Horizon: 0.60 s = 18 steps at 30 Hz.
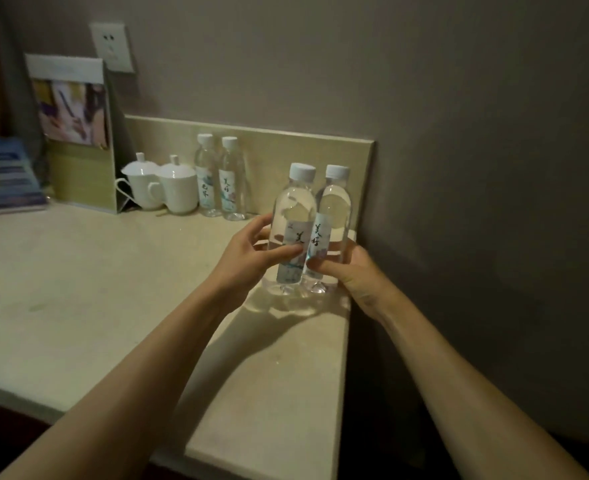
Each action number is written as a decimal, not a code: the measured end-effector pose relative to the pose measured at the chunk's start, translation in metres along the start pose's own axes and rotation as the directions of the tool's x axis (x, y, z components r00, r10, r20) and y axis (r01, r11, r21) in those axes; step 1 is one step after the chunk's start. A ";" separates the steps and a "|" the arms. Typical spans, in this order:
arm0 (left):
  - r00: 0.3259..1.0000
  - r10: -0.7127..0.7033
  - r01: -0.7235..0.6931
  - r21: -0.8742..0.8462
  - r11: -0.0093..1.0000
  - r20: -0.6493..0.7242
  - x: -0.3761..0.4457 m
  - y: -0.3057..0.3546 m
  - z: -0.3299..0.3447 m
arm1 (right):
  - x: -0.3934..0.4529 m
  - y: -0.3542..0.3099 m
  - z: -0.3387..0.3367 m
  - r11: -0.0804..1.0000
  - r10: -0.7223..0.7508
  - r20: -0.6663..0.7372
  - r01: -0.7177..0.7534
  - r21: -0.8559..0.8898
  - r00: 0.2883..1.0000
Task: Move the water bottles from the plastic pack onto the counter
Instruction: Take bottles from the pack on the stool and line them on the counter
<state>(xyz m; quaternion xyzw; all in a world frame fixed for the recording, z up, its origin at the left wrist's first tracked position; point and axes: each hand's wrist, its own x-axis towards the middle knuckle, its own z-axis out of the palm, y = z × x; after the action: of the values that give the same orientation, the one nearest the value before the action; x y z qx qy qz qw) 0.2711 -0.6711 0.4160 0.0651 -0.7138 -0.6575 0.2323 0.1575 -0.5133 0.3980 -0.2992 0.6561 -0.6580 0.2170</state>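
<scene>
Two clear water bottles with white caps stand side by side near the counter's right edge. My left hand (251,252) grips the left bottle (295,209) around its label. My right hand (346,268) holds the right bottle (334,206) low on its body. Both bottles rest upright on the beige counter (113,289). Two more bottles of the same kind (220,178) stand against the backsplash. No plastic pack is in view.
Two white lidded cups (163,187) sit left of the far bottles. A standing brochure holder (78,133) and a blue leaflet (6,174) are at the back left. A wall (476,168) runs close along the counter's right edge.
</scene>
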 end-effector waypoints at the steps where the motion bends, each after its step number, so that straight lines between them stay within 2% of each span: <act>1: 1.000 -0.013 0.012 0.024 1.000 0.006 0.008 -0.002 -0.009 | 0.011 0.000 0.002 0.999 0.005 0.013 -0.005 -0.047 1.000; 3: 1.000 -0.024 0.023 0.085 0.996 0.010 0.022 -0.006 -0.023 | 0.031 0.000 0.006 0.994 0.009 0.043 -0.004 -0.109 0.999; 10: 1.000 0.001 0.002 0.140 0.990 -0.019 0.061 -0.017 -0.047 | 0.071 0.008 0.022 0.996 0.015 0.008 -0.014 -0.088 1.000; 16: 0.998 0.001 -0.006 0.083 0.996 0.062 0.084 -0.030 -0.066 | 0.095 0.010 0.034 0.993 0.120 -0.109 -0.118 0.031 0.987; 18: 0.997 0.006 -0.015 0.115 0.993 0.074 0.093 -0.034 -0.076 | 0.101 0.011 0.040 0.989 0.143 -0.147 -0.137 0.049 0.979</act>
<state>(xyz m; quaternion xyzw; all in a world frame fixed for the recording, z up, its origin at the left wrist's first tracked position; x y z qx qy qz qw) 0.2131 -0.7818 0.4079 0.0505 -0.7589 -0.6159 0.2053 0.1102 -0.6120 0.3969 -0.1975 0.6770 -0.6745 0.2185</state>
